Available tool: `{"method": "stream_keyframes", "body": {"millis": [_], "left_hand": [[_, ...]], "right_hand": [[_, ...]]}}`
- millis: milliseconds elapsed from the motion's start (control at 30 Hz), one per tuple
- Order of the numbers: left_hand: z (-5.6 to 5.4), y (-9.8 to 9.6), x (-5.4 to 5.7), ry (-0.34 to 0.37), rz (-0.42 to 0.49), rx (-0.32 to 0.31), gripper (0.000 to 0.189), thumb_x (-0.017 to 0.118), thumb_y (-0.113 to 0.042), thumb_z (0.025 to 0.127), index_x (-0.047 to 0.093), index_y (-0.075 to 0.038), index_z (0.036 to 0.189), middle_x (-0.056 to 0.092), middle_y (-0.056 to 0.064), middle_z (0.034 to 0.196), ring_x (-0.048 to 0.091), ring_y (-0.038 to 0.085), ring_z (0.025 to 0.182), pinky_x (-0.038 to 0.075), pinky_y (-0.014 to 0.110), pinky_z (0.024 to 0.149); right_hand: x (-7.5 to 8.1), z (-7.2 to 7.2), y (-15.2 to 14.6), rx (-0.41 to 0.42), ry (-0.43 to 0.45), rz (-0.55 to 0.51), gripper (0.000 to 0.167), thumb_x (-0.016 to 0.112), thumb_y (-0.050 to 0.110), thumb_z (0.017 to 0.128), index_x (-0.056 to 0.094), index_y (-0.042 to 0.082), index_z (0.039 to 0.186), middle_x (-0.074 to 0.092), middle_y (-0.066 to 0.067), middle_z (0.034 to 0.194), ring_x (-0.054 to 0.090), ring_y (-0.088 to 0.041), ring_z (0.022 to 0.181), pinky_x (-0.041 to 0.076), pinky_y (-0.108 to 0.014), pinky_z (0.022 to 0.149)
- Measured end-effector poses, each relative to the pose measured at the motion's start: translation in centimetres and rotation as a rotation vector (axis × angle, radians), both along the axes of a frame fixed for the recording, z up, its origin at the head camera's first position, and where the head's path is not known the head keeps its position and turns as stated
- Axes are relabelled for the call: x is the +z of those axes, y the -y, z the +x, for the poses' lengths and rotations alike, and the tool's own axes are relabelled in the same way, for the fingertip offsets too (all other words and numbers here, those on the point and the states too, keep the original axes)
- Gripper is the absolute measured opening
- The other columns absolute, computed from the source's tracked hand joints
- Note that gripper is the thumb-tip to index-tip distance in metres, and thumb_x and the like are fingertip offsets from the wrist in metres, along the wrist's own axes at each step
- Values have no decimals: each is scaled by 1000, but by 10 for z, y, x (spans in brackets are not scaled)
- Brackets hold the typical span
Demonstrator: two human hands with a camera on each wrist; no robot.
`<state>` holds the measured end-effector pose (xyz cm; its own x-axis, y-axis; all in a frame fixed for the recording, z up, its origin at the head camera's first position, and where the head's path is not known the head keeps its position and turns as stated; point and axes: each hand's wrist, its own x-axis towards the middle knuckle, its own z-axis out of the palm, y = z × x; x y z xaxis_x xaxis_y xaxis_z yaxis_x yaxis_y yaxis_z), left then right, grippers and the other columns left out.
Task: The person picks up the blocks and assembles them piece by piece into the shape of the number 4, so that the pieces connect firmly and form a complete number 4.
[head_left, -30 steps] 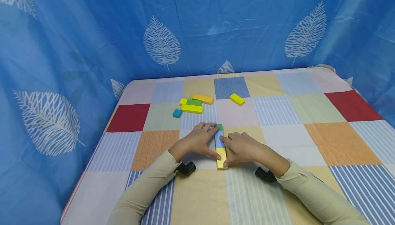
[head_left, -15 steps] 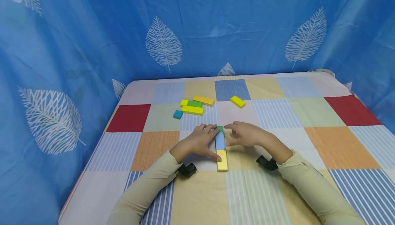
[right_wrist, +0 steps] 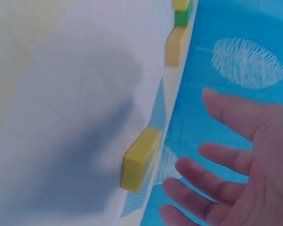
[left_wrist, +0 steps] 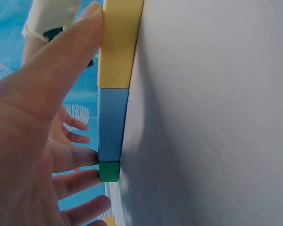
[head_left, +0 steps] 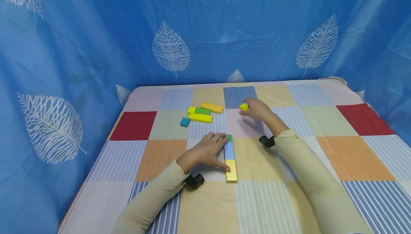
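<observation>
A row of a light yellow block [head_left: 232, 175], a light blue block [head_left: 229, 151] and a small green block [head_left: 229, 138] lies end to end on the patchwork cloth. My left hand [head_left: 205, 152] spans its left side. The thumb touches the yellow block and fingertips rest at the green one, as the left wrist view also shows. Farther back, my right hand [head_left: 258, 110] hovers beside a bright yellow block [head_left: 243, 107], partly hiding it. In the right wrist view, its spread fingers [right_wrist: 212, 183] stand apart from that yellow block [right_wrist: 140, 162].
Back left of the row lies a group of blocks: an orange one [head_left: 212, 107], a green one [head_left: 203, 111], yellow ones [head_left: 200, 118] and a small teal one [head_left: 184, 122]. Blue leaf-patterned curtains [head_left: 199, 41] hang around the cloth-covered table [head_left: 205, 205].
My right hand has left the row and moved back to the far yellow block. My left hand has stayed at the row, and the blocks lie as before.
</observation>
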<state>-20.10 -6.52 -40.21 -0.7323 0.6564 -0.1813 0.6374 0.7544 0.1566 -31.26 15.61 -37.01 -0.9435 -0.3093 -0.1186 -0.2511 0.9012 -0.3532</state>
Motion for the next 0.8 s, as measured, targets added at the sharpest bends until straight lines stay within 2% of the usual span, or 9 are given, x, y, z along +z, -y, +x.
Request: {"method": "stream_keyframes", "body": {"millis": [167,300,533,800], "left_hand": [[1,1,0,3,14,-3,107,62,-72,65,24,-13,145,24,7,150,30,26,129,29,42,104],[0,2,0,-4,9,-1,107,61,-72,64,23,-14,145,23,6,150,30,26,129,29,41,104],[1,3,1,-3,6,8,107,61,-73,64,24,-13,145,23,6,150,30,26,129,29,41,104],[2,2,2,-2,9,7,106,60,-73,65,24,-13,145,23,6,150,30,26,129,29,41,104]], "right_hand": [[-7,-10,-1,-70,7,25,63,60,31,86,37,0,136,37,-31,132,40,-45,118,37,-55,96],[-11,-13,-4,-114,19,28,65,61,29,85,35,1,138,34,-32,134,37,-48,120,35,-57,97],[-17,-16,-9,-152,68,44,66,61,28,84,35,1,138,36,-30,134,39,-45,119,35,-56,97],[-20,-16,-10,-132,57,117,53,59,19,86,43,-2,131,48,-26,125,47,-39,112,39,-52,95]]}}
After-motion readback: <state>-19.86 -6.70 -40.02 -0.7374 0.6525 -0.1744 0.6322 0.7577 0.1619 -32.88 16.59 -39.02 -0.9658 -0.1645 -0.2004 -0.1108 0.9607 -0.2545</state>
